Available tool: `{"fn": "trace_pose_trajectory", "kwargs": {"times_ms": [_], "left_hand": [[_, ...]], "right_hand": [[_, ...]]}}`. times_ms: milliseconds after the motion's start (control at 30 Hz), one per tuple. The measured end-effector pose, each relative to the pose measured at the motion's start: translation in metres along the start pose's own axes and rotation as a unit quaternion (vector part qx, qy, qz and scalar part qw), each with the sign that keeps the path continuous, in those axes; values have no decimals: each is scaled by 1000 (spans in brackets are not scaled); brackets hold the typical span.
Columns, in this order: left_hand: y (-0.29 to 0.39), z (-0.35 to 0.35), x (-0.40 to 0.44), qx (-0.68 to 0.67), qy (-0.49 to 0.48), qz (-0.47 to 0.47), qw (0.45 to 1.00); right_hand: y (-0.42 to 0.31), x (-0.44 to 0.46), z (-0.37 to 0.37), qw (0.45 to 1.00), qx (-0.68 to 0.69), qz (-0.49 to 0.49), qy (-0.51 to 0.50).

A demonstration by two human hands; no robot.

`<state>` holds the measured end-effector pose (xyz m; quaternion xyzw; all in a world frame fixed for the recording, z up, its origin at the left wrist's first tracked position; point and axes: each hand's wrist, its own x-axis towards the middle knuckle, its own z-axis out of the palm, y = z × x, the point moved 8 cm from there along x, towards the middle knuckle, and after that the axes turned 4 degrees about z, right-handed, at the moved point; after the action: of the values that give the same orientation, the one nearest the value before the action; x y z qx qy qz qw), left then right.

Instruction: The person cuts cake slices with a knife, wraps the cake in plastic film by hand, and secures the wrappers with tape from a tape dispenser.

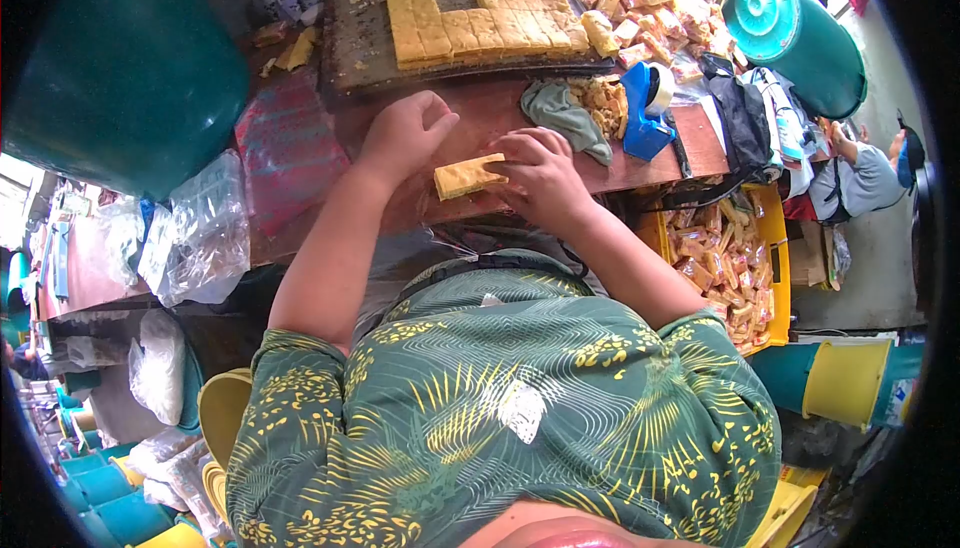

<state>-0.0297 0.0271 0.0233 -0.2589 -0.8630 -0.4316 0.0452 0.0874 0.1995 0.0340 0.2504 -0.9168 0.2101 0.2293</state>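
Note:
My right hand (537, 176) has its fingers round the right end of a yellow rectangular cake piece (462, 178), near the front edge of the reddish table (375, 108). Up and to the left, my left hand (410, 131) is curled with thumb and fingertips close together; whether something thin is between them is too small to tell. Behind both hands, a dark baking tray (355, 38) bears a slab of cut yellow cake (470, 30). A grey-green cloth (566, 118) lies right of my right hand, beside a heap of crumbs (603, 105).
Wrapped pieces are piled (650, 8) at the back right, near a blue tape dispenser (646, 113). A yellow crate (780, 268) of wrapped pieces stands lower right. Plastic bags (200, 228) hang at the left edge. Another person (870, 180) is at the far right.

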Motion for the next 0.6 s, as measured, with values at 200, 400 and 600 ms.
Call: {"fn": "trace_pose_trajectory", "kwargs": {"times_ms": [200, 400, 600], "left_hand": [[7, -13, -11, 11, -7, -20, 1000], [18, -20, -18, 29, 15, 39, 999], [35, -19, -17, 22, -11, 55, 998]], "right_hand": [[-1, 5, 23, 1000, 11, -8, -25], [40, 10, -73, 987, -34, 68, 141], [97, -48, -78, 956, -250, 154, 15]]}}
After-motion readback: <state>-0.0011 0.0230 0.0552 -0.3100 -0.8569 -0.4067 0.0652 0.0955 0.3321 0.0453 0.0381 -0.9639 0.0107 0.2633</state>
